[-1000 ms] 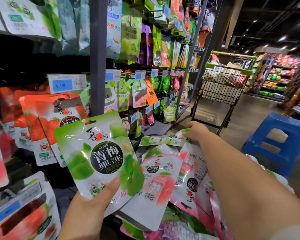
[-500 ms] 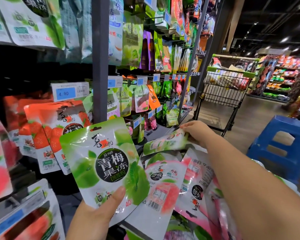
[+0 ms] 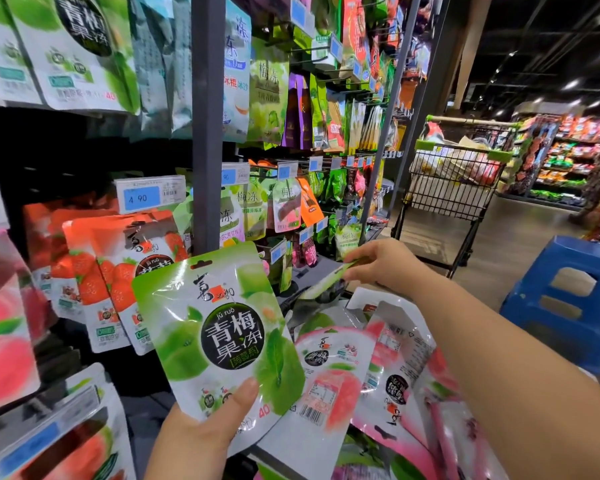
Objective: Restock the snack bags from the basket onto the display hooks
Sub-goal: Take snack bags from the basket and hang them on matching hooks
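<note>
Status: left hand [image 3: 201,434] grips a green plum jelly bag [image 3: 219,337] by its bottom edge, thumb on the front. The bag is upright, face to camera, just right of the strawberry bags [image 3: 118,271] hanging lower left. Right hand [image 3: 381,265] pinches a second green bag [image 3: 326,280] by one end, seen edge-on, above the far side of the pile. Neither bag is on a hook.

Pile: pink peach bags [image 3: 333,375] and more packs lie loose and overlapping, near right, partly under the right forearm (basket itself is buried, can't make out its rim).

Display: matching green plum bags [image 3: 73,50] hang on the top-left row, blurred. The strawberry row under the 4.90 price tag [image 3: 149,195] looks well filled. Display hooks [image 3: 302,59] upper centre show bare rod at the front; rows farther right carry mixed packs.

Progress call: this reads as the picking/sorting stage, pulling green packs out of the pile. Hanging of these two is not done, and there's plenty of stock in the pile, so I'd say well short of finished. How many went up already: can't tell.

To do: thread each green bag's hang slot [image 3: 201,264] onto the matching top-left row, then the peach packs.

Shopping cart [image 3: 454,181] and blue stool [image 3: 568,292] sit far right, well apart from the hands.
</note>
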{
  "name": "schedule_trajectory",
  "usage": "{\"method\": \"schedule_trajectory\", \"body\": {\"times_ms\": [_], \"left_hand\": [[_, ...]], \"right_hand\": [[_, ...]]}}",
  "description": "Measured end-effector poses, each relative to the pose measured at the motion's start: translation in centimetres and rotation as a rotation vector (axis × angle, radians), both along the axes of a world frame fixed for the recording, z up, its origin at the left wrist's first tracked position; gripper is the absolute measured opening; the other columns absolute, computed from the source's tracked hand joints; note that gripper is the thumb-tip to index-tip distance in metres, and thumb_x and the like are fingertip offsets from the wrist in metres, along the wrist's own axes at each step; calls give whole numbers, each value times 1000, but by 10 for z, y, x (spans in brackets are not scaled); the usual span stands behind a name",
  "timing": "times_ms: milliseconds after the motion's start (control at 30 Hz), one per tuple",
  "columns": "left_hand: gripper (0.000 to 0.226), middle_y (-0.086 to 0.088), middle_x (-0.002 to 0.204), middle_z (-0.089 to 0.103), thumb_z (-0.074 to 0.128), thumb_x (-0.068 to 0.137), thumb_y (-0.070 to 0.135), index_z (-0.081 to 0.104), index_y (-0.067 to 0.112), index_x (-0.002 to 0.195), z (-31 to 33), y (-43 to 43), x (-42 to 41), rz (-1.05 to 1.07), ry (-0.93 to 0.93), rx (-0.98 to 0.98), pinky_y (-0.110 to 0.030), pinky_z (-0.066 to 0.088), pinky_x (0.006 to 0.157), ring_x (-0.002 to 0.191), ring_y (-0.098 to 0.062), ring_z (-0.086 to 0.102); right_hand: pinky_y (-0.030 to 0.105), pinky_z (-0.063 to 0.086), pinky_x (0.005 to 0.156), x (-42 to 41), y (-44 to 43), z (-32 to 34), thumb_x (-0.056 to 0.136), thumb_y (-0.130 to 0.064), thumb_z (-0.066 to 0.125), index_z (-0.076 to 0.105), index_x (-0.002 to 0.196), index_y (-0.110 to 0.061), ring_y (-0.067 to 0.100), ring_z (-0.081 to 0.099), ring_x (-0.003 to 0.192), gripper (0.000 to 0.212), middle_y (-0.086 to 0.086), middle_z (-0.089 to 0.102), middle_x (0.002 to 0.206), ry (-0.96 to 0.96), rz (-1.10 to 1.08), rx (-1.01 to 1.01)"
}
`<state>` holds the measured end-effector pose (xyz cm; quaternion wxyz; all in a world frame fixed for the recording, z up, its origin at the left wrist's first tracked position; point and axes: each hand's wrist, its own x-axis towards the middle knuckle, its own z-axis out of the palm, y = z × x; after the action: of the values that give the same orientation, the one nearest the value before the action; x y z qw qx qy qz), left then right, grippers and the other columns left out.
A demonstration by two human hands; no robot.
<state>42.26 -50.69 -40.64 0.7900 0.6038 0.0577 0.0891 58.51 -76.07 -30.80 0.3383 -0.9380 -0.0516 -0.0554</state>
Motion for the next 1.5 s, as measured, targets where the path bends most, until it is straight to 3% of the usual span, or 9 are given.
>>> {"method": "schedule_trajectory", "body": {"times_ms": [133,367,600,833,1000,1133,1233,1333,1500], "left_hand": [[40,38,70,66,78,76,7,61,37,98,1,0,1,-6,-58,60,-7,35,69,80,15,53],[71,47,66,58,67,76,-17,48,49,95,12,-3,-2,-23,-165,73,5,37,61,68,31,53],[69,43,64,60,71,76,-11,43,49,94,14,-2,-3,-22,-141,60,-8,33,80,73,23,49],[39,21,95,71,81,71,17,59,41,92,1,1,-1,-37,-83,102,-23,37,83,90,1,58],[43,26,87,73,82,73,12,67,51,82,1,-2,-1,-97,-100,124,-13,35,72,89,9,55],[55,31,93,72,86,61,39,54,79,79,-1,-3,1,-80,-104,197,-12,38,76,93,11,62],[44,22,99,74,91,57,45,68,59,92,-4,-3,3,-113,-95,150,-17,42,80,100,1,65],[60,14,101,76,94,51,42,68,34,105,-12,-2,6,-132,-62,126,-20,44,84,103,-8,67],[34,10,94,77,80,75,6,69,25,101,-10,-1,6,-152,-11,88,-2,44,60,81,6,69]], "right_hand": [[29,50,63,2,13,0,84,-40,75,72,78,-22,13,57,65,20,-2,66,70,-157,-50,-169],[43,33,101,-3,20,25,81,-46,74,71,76,-28,17,42,107,19,-11,50,96,-587,-195,-38],[54,55,85,-42,12,70,94,-36,63,63,81,-22,31,62,87,18,10,65,87,-521,-133,209],[27,44,64,-67,7,61,92,-33,65,63,81,-21,12,49,66,16,2,57,74,-419,-63,63],[21,55,64,-75,7,40,80,-23,79,67,85,-23,4,60,72,13,4,65,91,-441,-39,319],[47,60,81,-81,8,26,57,-22,90,61,95,-47,27,69,93,54,4,64,116,-373,-22,513],[51,61,77,-78,7,8,63,-12,89,53,107,-54,29,68,101,71,2,59,126,-297,-67,609],[29,57,64,-81,7,-5,70,-7,82,62,104,-25,13,73,80,44,-1,75,91,-171,-62,659],[41,57,83,-88,-1,-32,74,-16,83,71,106,-16,22,74,90,35,3,77,97,165,-24,462]]}}
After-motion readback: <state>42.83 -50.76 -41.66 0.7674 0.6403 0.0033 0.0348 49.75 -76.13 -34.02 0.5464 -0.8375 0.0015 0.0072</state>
